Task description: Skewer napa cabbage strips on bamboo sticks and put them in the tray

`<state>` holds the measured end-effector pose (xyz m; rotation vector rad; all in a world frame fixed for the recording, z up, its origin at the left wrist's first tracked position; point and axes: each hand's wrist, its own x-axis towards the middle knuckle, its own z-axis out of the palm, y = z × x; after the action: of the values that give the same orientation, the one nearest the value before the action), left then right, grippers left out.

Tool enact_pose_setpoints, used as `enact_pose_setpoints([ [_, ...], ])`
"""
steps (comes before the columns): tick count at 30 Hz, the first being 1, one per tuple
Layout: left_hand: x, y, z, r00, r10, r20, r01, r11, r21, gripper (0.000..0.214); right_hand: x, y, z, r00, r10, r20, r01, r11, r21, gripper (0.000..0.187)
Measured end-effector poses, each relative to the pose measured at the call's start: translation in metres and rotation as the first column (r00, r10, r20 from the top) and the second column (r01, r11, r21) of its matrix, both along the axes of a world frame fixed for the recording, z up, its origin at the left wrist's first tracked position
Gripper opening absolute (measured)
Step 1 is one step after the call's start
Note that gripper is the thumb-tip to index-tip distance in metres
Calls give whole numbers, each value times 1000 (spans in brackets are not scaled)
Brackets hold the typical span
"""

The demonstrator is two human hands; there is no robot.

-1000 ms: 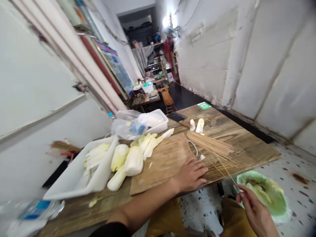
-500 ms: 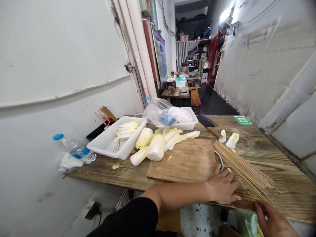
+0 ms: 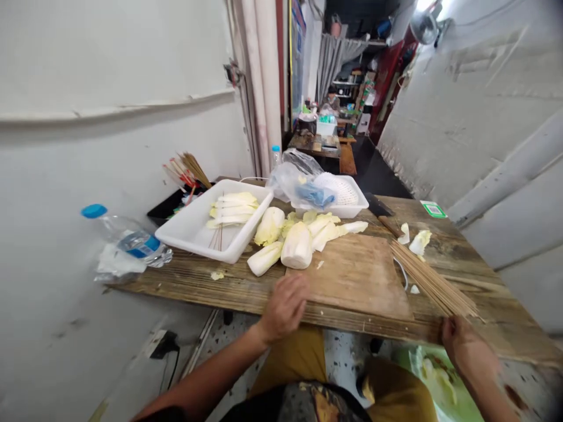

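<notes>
My left hand (image 3: 284, 308) hovers at the table's front edge, by the near left corner of the wooden cutting board (image 3: 356, 275). Its fingers are loosely stretched toward the cut cabbage pieces (image 3: 297, 246) and hold nothing. At the table edge on the right is my right hand (image 3: 461, 346), just at the near end of a bundle of bamboo skewers (image 3: 433, 284). Its fingers are hidden and blurred. A white tray (image 3: 189, 237) at the left holds cabbage leaves (image 3: 233, 208).
A white basket (image 3: 352, 205), a plastic bag (image 3: 299, 184) and a cleaver (image 3: 379, 210) lie at the back of the wooden table (image 3: 185, 281). A water bottle (image 3: 127, 240) lies at the left end. Below the table at right is a green bin (image 3: 435, 375) of scraps.
My left hand has moved left from the board's right corner to its left corner. My right hand has risen from the green bin to the near end of the skewers. The view has swung left.
</notes>
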<state>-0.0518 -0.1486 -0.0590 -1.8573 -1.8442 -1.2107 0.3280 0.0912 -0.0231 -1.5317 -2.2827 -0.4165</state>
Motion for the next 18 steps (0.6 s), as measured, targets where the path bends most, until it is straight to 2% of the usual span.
enact_pose_setpoints([
  [2, -29, -31, -18, 993, 105, 59, -104, 994, -29, 39, -5, -1, -1, 984, -121, 134, 126, 992, -31, 26],
  [5, -58, -65, -37, 972, 226, 58, -223, 973, -52, 43, -13, -1, -2, 945, -199, 259, 222, 973, -60, 19],
  [9, -69, -84, -43, 986, 166, 11, -167, 986, 28, 49, -21, -3, -3, 928, -215, 304, 240, 970, -46, 18],
  [13, -64, -83, -24, 997, 70, -39, -68, 996, 58, 48, -21, -3, -8, 936, -204, 285, 222, 975, -31, 14],
  [16, -60, -68, 4, 996, 9, -90, -3, 998, 69, 48, -16, 0, -15, 947, -196, 256, 204, 979, -8, 13],
  [18, -59, -49, 24, 990, 19, -137, -12, 998, 54, 52, -12, 2, -19, 955, -186, 230, 188, 982, 13, 13],
])
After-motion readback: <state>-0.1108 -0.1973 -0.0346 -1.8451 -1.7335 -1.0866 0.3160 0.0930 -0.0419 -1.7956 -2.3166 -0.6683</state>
